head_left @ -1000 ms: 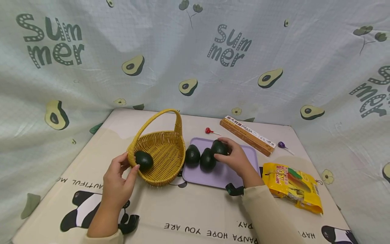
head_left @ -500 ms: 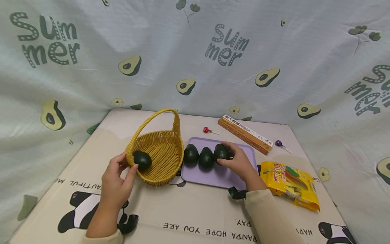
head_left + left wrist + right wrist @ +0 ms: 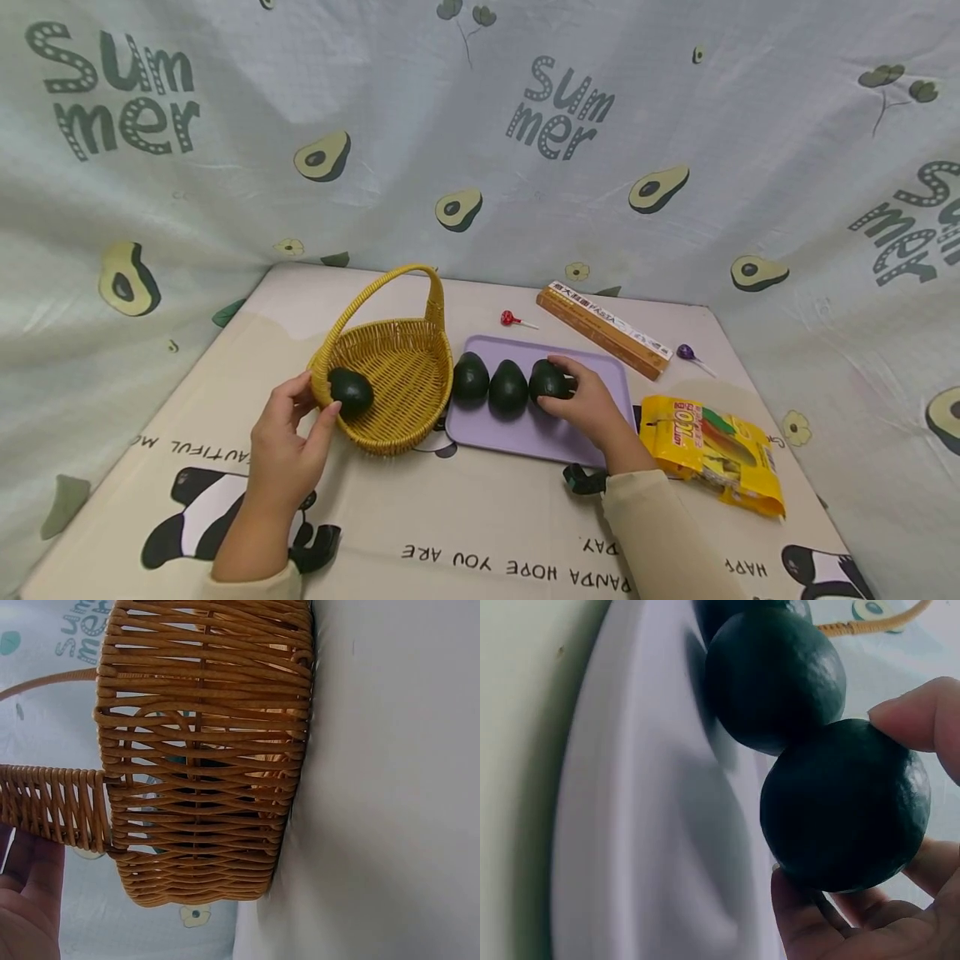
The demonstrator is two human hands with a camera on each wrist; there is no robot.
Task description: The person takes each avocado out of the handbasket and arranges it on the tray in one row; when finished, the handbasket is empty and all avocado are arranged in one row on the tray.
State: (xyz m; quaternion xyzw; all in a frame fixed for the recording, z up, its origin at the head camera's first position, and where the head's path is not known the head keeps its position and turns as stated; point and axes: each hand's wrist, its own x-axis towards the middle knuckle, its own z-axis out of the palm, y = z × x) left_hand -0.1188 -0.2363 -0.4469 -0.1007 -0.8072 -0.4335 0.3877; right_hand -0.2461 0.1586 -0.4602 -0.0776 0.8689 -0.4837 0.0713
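My left hand (image 3: 288, 450) grips the base of the handle of a yellow woven basket (image 3: 408, 387), the fingers behind and the thumb in front. An avocado (image 3: 352, 393) lies inside the basket at its left end, close to that thumb. On a lilac tray (image 3: 517, 440) two dark green avocados stand side by side: the left avocado (image 3: 471, 377) and the middle avocado (image 3: 508, 389). To their right, my right hand (image 3: 588, 408) holds a third avocado (image 3: 840, 810) between thumb and fingers. Whether its underside touches the tray I cannot tell.
Behind the tray lie a red lollipop (image 3: 509, 318) and a long pasta box (image 3: 603, 331). A purple lollipop (image 3: 687, 353) is at the far right. A yellow snack bag (image 3: 712, 454) lies right of my right forearm. Patterned cloth (image 3: 390, 108) hangs around the table's back and sides.
My right hand has shifted right and toward me with the avocado, bringing it into line beside the other two. My left hand stays on the basket handle.
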